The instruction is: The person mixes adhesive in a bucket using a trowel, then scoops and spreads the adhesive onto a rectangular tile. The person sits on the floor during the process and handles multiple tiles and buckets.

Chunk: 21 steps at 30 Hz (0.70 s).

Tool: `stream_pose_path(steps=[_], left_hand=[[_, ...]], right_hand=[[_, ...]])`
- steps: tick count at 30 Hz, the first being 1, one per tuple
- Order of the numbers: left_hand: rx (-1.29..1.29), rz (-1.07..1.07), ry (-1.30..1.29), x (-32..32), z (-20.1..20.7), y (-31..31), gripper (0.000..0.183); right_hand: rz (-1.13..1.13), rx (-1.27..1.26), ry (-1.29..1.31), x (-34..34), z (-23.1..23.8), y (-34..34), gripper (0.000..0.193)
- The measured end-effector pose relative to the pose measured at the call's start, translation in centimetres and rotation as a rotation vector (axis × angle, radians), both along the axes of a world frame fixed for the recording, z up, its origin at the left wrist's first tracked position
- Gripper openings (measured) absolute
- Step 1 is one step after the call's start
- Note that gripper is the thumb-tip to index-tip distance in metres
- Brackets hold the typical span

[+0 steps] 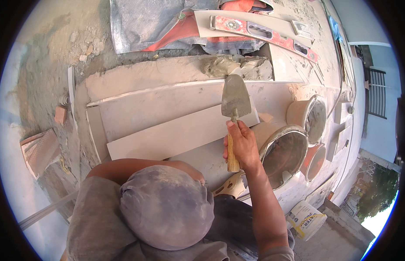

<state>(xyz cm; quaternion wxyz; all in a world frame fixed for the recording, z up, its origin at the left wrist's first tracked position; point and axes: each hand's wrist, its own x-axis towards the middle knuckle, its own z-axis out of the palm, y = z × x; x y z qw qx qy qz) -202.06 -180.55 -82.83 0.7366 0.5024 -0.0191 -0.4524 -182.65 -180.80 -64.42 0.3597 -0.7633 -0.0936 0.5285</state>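
My right hand [242, 143] is closed round the wooden handle of a trowel [236, 98], whose grey, mortar-coated blade points away from me. The blade's tip meets a heap of wet mortar [254, 68] on a rough ledge [137, 74]. Across the lower step lies a long beige tile [176, 132], just left of the trowel. My left arm is bent in front of me, and its hand [197, 173] is mostly hidden behind a dusty grey cap [167, 209]; its fingers cannot be made out.
Right of my hand stand a large bucket [267, 134], another bucket [296, 112] and a smaller orange one [306, 163]. A white pail [305, 219] stands lower right. Beyond the ledge lie a red spirit level [272, 37] and grey sacking [141, 21]. Broken tiles [43, 154] lie left.
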Motion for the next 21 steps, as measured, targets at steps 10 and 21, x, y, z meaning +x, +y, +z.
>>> stream_pose_path(steps=[10,21], left_hand=[[0.006,0.086,-0.002,-0.8,0.4,0.7,0.064],[0.001,0.135,0.012,-2.6,0.9,0.8,0.064]], right_hand=[[0.077,0.026,0.147,-6.9,0.4,1.6,0.034],[0.337,0.173,-0.095,-9.3,-0.6,2.0,0.035]])
